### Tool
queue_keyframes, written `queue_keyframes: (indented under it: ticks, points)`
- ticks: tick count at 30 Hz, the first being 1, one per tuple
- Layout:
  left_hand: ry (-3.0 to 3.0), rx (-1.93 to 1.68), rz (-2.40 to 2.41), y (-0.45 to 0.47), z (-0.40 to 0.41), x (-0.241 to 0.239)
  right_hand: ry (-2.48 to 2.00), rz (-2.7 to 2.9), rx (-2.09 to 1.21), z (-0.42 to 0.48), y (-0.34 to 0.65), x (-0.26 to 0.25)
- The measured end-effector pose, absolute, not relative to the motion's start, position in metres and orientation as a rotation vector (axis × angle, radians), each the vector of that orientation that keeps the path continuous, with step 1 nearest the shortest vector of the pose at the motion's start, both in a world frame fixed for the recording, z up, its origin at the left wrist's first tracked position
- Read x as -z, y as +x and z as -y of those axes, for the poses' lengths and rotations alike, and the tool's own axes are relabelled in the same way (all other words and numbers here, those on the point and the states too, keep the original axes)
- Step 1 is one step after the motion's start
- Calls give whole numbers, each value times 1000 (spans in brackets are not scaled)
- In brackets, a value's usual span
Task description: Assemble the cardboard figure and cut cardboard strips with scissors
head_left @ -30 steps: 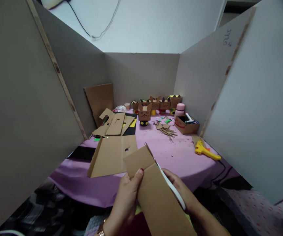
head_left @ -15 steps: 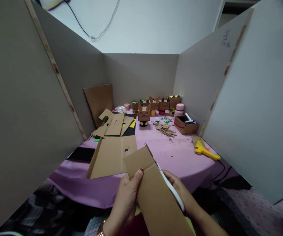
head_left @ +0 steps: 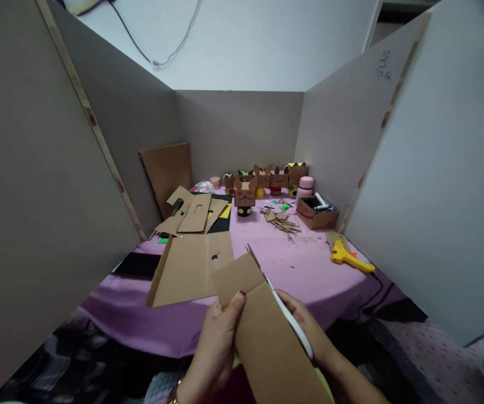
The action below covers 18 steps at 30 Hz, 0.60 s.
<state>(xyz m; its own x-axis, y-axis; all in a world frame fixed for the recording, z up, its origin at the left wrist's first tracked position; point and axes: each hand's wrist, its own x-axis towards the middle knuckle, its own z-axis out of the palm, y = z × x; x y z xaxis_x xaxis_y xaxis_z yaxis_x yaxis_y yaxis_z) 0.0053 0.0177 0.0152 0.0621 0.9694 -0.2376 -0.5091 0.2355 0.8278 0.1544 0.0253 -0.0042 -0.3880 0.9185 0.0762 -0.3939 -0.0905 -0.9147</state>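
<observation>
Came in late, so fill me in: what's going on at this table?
A person's left hand grips a brown cardboard piece, thumb on top, while their right hand holds white-handled scissors along its right edge. On the purple cloth beyond, another cardboard sheet lies to the left and an eared cardboard figure stands further back. A yellow glue gun lies at the right.

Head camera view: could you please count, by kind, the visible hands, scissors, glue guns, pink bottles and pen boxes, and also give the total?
Hands: 2, left hand and right hand
Scissors: 1, white-handled, in the right hand
Glue gun: 1
Pink bottle: 1
Pen box: 1
Total: 6
</observation>
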Motion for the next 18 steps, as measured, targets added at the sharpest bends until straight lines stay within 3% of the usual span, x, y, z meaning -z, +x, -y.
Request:
queue_keyframes:
  ticks: [7, 18]
  points:
    - [623, -1244, -905, 5, -19, -14, -722, 1224, -1608, -27, 151, 12]
    - [541, -1311, -1075, -3, -27, -9, -1699, 1705, -650, -103, 210, 46]
